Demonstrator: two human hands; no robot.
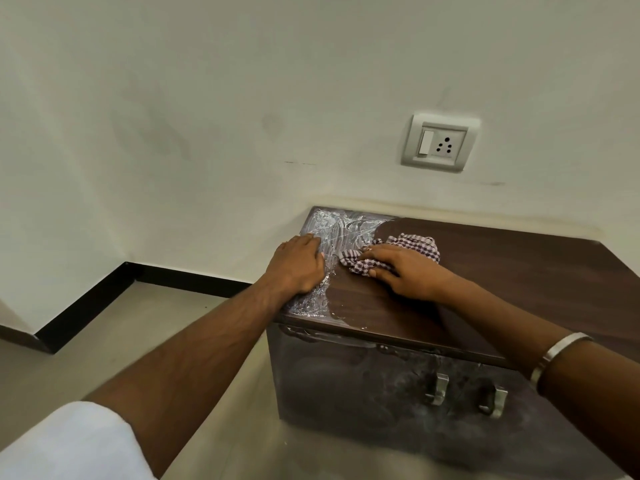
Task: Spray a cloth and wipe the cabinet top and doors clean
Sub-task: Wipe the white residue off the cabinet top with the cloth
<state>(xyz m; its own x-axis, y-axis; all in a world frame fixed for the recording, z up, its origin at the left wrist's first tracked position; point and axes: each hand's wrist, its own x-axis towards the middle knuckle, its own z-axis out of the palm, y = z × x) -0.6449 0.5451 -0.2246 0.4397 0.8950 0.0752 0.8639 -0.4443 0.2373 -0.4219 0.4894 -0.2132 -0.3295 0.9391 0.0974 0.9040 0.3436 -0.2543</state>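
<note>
A low dark-brown cabinet stands against the wall; its top [502,268] carries a whitish smeared film over the left part. A checked purple-and-white cloth [412,249] lies crumpled on the top, pressed under my right hand [403,271]. My left hand [299,265] rests flat, palm down, on the smeared left edge of the top, holding nothing. The cabinet doors [363,382] below look dusty and streaked, with two metal handles [438,389] near the middle. No spray bottle is in view.
A wall socket with a switch [438,143] sits on the cream wall above the cabinet. Black skirting [104,296] runs along the floor at left. Pale floor [114,341] lies left of and in front of the cabinet.
</note>
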